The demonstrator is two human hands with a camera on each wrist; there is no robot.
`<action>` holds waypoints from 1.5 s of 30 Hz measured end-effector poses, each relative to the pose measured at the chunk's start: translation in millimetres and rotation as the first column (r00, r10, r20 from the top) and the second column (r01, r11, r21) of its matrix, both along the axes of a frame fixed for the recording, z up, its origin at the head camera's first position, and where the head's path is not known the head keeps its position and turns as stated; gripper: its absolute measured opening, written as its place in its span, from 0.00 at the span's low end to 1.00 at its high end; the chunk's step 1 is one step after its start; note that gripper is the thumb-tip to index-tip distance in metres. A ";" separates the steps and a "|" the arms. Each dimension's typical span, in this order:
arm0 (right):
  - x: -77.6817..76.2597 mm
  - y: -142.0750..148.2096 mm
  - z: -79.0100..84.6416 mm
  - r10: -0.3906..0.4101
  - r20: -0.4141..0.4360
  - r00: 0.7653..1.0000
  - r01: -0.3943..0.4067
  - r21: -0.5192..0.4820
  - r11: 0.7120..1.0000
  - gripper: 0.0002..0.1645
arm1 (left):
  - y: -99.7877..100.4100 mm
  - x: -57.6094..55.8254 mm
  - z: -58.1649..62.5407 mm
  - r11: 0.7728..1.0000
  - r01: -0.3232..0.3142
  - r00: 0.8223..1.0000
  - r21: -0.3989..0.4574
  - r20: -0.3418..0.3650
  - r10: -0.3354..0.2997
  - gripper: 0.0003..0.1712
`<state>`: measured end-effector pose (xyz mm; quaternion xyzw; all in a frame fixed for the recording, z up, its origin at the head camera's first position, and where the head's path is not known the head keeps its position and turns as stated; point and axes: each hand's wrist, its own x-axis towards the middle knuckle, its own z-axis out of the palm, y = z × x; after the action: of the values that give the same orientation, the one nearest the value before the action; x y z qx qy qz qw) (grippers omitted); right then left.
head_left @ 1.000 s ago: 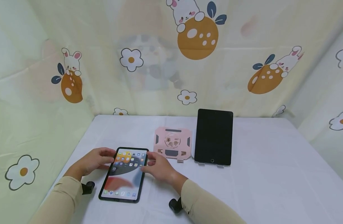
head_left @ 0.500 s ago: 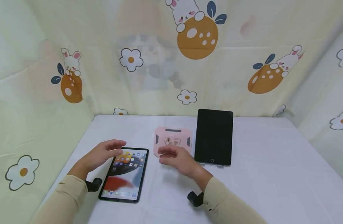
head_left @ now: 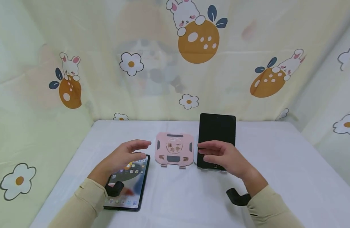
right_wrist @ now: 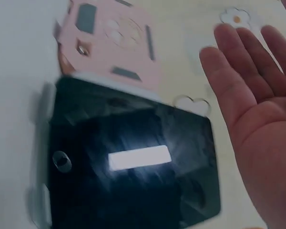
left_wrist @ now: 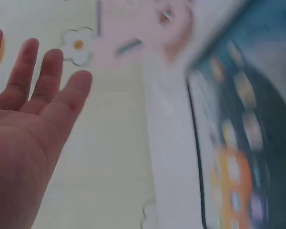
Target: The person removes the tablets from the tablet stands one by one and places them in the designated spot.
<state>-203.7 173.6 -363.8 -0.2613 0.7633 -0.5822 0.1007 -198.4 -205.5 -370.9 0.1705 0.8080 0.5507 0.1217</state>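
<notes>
My left hand [head_left: 123, 160] hovers over the upper part of a lit tablet [head_left: 139, 186] that lies flat on the table, its home screen showing rows of app icons. Nothing is in that hand; its fingers [left_wrist: 50, 76] are extended in the left wrist view. My right hand [head_left: 224, 158] is in front of a dark tablet [head_left: 216, 126] leaning upright on a stand, overlapping its lower part in the head view. The right fingers [right_wrist: 224, 71] are stretched and hold nothing. Between the tablets stands a pink tablet stand [head_left: 174, 148] with grey pads and a round cut-out.
A white cloth covers the table [head_left: 180, 196]. Behind it hangs a cream curtain [head_left: 152, 104] printed with rabbits and flowers. Small clear lips of the stand [head_left: 204, 169] show under the dark tablet's lower edge.
Both hands have left the lit tablet's edges. The right hand has moved right, past the pink stand, to the dark tablet; the left has risen and shifted right over the lit screen.
</notes>
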 end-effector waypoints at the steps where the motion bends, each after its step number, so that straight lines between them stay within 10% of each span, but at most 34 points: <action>1: 1.7 7.0 3.3 -0.005 -0.015 1.000 0.005 0.015 1.000 0.24 | 7.3 -1.5 1.1 1.000 0.012 1.000 0.021 -0.003 -0.012 0.28; 21: -7.3 102.3 8.7 -0.113 -0.177 0.978 0.095 -0.109 0.990 0.29 | 118.2 -49.0 10.6 0.992 0.048 0.998 0.119 0.044 -0.054 0.30; 39: -46.5 104.8 0.5 -0.277 -0.007 0.961 0.277 0.029 0.960 0.38 | 158.6 -84.2 -0.8 0.986 -0.014 0.993 0.163 0.121 -0.006 0.29; 45: -58.4 107.2 -2.5 -0.310 0.054 0.949 0.307 0.047 0.950 0.23 | 172.4 -88.2 4.0 0.984 -0.052 0.994 0.171 0.106 0.034 0.27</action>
<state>-262.1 280.8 -366.3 -0.1192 0.8021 -0.5840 0.0363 -286.7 -33.2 -366.9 0.1345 0.7531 0.6294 0.1361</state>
